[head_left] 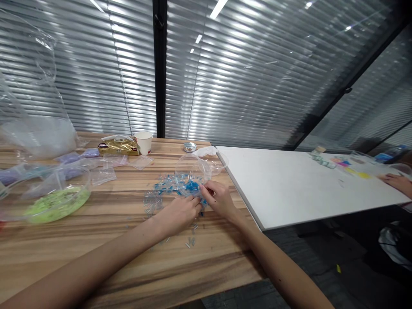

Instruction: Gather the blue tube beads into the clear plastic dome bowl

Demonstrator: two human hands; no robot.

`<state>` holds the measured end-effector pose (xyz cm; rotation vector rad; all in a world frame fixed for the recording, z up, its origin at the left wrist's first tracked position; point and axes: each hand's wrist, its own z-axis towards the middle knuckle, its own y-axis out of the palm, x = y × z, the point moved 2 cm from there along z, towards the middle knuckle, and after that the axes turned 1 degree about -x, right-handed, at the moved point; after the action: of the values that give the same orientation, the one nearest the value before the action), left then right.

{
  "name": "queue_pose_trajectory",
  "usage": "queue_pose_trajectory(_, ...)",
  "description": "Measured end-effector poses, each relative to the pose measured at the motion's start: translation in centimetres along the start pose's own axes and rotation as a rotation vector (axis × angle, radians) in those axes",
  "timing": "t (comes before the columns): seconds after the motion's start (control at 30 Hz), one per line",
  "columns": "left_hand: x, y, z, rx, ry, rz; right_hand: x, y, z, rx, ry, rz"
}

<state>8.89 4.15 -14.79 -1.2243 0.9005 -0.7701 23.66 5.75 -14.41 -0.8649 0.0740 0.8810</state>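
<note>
A clear plastic bowl (202,166) lies tilted on the wooden table, with bright blue tube-like bits (192,185) gathered at its lower side. My right hand (219,198) is closed at the bowl's right edge, thumb and fingers pinched on it. Just left of it, my left hand (183,213) rests low over the scattered bits with its fingers bent together; its fingertips are partly hidden, and I cannot make out what they hold. Small clear and pale blue tubes (153,201) spread over the wood left of the bowl, and a few more (190,243) lie nearer to me.
Behind the bowl are a clear plastic lid (220,163) and a small tin (189,147). A paper cup (143,143), gold packet (118,146), small bags (103,175) and a bowl of green bits (59,204) stand left. Another person's hand (397,182) rests on the white table (273,189).
</note>
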Motion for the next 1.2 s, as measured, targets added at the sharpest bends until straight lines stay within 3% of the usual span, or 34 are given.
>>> queue_pose_trajectory(0.27, 0.07, -0.34, 0.07, -0.084, -0.01, 0.058, -0.14, -0.1, 0.14, 0.008, -0.021, 0.009)
queue_pose_trajectory(0.87, -0.15, 0.26, -0.06, 0.063, 0.013, -0.002, -0.16, -0.05, 0.15, 0.009, -0.026, 0.001)
queue_pose_trajectory(1.2, -0.06, -0.08, 0.07, -0.053, 0.004, 0.053, -0.24, -0.04, 0.12, 0.008, -0.028, 0.007)
